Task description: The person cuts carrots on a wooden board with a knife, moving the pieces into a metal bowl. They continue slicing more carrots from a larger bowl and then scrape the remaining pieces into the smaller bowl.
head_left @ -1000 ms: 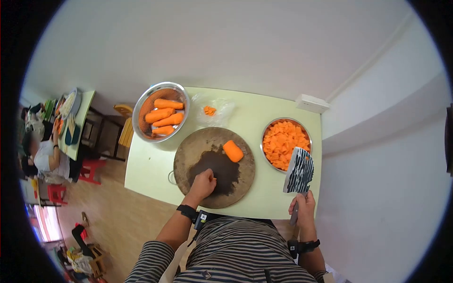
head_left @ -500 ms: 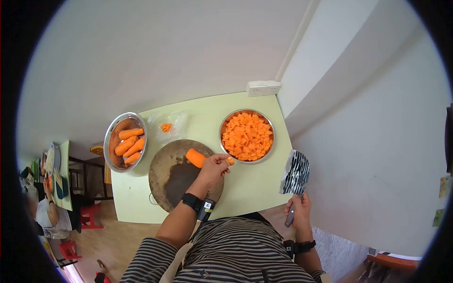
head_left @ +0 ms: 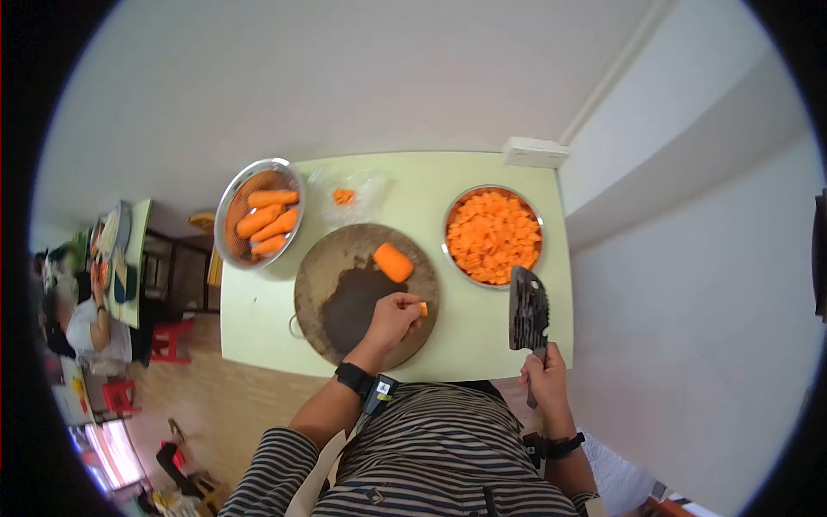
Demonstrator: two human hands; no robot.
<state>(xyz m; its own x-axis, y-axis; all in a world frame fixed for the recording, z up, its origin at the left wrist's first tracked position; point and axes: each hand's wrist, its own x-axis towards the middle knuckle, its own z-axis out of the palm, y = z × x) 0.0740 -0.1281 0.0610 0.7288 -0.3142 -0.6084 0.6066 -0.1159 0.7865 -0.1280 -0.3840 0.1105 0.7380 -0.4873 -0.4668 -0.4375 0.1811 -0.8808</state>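
Between the fingertips of my left hand [head_left: 395, 319] is a small carrot piece [head_left: 423, 308], held over the round chopping board [head_left: 323, 267]. A thick peeled carrot chunk [head_left: 394, 262] lies on the board, just beyond that hand. My right hand [head_left: 545, 376] grips the handle of a wide-bladed cleaver [head_left: 527, 310], its blade pointing away from me at the table's right side. Beyond the blade sits a round metal bowl [head_left: 445, 226] full of diced carrot [head_left: 493, 237].
At the back left, a metal bowl [head_left: 222, 233] holds a basket of whole carrots [head_left: 274, 199]. Beside it, orange bits lie on a clear plastic bag [head_left: 366, 191]. A socket box [head_left: 535, 152] borders the table's back right. A person [head_left: 89, 327] sits far left.
The view has shifted, and the table sits differently in it. My left hand has moved nearer to me over the board, away from the carrot chunk. The cleaver blade has turned and come closer to the diced-carrot bowl.
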